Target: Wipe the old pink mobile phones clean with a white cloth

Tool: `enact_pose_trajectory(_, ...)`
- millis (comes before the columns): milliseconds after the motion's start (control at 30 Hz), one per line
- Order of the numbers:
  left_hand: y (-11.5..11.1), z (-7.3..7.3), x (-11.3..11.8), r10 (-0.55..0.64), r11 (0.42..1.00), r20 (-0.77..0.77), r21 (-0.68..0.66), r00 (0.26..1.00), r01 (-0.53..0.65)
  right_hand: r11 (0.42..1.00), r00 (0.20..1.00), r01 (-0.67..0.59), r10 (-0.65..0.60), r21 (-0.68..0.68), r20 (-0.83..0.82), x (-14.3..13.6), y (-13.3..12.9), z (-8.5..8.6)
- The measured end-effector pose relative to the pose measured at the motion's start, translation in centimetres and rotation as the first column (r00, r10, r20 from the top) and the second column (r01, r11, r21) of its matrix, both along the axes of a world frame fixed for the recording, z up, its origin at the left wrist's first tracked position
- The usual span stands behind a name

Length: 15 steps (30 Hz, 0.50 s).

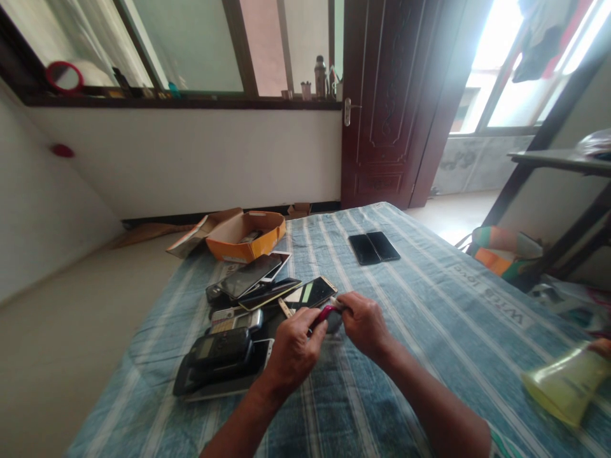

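Observation:
Both hands meet above the blue striped cloth, close to a pile of old phones. A small shiny magenta object (pixel 325 313) is pinched between the thumb and fingers of my left hand (pixel 294 346); its kind is unclear. My right hand (pixel 366 323) is closed at the other end, its fingertips around something small and pale (pixel 337 303) that I cannot make out. Just beyond my left hand lies a gold-edged smartphone (pixel 317 291). Left of it are a silver keypad phone (pixel 236 320), a thick black device (pixel 219 350) and a dark phone (pixel 252 275).
An open orange cardboard box (pixel 248 245) stands at the far left of the cloth-covered surface (pixel 410 299). Two black phones (pixel 373 247) lie side by side farther back. At right is a yellow translucent bag (pixel 566 385). A dark red door (pixel 382 102) stands behind.

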<state>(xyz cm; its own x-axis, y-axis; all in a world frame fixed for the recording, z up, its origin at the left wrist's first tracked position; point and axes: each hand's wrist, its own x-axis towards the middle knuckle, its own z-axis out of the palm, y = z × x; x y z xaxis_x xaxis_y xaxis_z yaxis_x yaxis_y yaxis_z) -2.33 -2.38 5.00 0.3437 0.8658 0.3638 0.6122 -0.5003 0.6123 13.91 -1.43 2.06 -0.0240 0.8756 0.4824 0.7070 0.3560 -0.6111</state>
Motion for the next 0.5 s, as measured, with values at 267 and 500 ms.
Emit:
enact_pose_trajectory(267,0.0,0.2,-0.2,-0.001,1.0,-0.001,-0.021,1.0,0.001,0.997,0.999,-0.034,0.034,0.068,0.0,-0.7,-0.4,0.1)
enact_pose_trajectory(500,0.0,0.6,-0.3,0.011,0.999,-0.041,-0.037,0.999,-0.012,0.996,0.992,0.053,-0.044,-0.072,0.12,0.1,0.4,-1.1)
